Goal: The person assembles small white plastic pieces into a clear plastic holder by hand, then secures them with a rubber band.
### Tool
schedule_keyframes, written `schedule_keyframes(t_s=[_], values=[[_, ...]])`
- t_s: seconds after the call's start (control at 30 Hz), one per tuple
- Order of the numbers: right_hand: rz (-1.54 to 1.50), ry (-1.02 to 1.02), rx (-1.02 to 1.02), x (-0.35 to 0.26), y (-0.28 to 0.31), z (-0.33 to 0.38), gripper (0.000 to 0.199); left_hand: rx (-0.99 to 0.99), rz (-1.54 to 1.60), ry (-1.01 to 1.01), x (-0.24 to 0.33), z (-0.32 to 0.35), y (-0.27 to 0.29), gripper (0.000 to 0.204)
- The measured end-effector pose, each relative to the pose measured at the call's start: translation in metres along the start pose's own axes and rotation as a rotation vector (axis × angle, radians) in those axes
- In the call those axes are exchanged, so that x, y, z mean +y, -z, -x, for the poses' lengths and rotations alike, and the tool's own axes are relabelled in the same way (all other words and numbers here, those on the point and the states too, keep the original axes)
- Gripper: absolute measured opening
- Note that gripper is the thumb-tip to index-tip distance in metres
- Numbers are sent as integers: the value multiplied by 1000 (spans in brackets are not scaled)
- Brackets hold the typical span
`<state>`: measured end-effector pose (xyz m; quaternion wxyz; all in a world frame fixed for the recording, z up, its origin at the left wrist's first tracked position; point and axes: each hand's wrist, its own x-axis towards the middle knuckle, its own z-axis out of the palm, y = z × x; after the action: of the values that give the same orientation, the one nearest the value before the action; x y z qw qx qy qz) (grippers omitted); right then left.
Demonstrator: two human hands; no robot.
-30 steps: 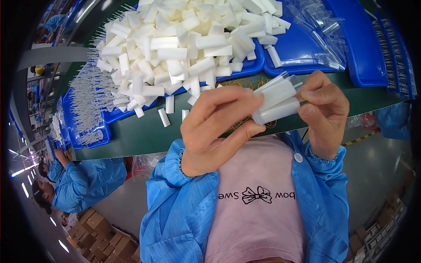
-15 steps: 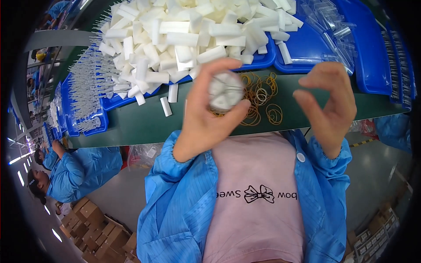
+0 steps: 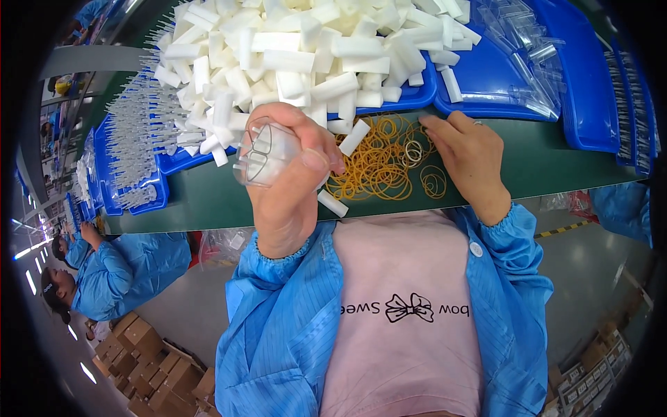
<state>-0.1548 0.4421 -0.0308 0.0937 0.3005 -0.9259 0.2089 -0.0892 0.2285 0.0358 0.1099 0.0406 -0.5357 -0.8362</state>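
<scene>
The green surface (image 3: 542, 160) lies bare at right, but rubber bands (image 3: 382, 174) crowd between the hands (image 3: 471, 158) and piled foam pieces (image 3: 299, 52) block the way beyond.

On the worktop (image 3: 538, 160), rubber bands (image 3: 379, 167) lie between the left hand (image 3: 292, 174), around a tube bundle (image 3: 267, 156), and the right hand (image 3: 469, 153), at their edge. Behind them, foam pieces (image 3: 292, 62) heap over one tray (image 3: 425, 94); rods (image 3: 139, 142) fill a left-hand tray (image 3: 149, 203), and loose tubes (image 3: 528, 48) lie in a right-hand tray (image 3: 479, 90).
</scene>
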Motion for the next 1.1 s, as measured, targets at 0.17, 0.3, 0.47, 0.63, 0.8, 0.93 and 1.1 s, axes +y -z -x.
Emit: schedule_keyframes(t_s=[0.17,0.3,0.47,0.63,0.8,0.93,1.1], values=[[-194,-39,125,0,2,-1,12,75,28,8,-4,2,-3,37],[-658,-234,121,-17,27,-3,12,-25,-367,14,-16,6,-10,33],[-794,-129,141,-35,44,-4,12,-212,-484,-151,-32,-5,-28,29],[-1259,-189,57,-35,49,2,10,-288,-501,-48,-27,-7,-25,29],[-1147,-170,174,-34,53,1,10,-218,-108,196,-20,-6,-24,26],[-770,-43,213,-41,51,-1,11,-255,-314,45,-22,-3,-29,25],[-929,-33,151,-42,43,-2,6,-292,-447,-83,-24,-3,-27,24]])
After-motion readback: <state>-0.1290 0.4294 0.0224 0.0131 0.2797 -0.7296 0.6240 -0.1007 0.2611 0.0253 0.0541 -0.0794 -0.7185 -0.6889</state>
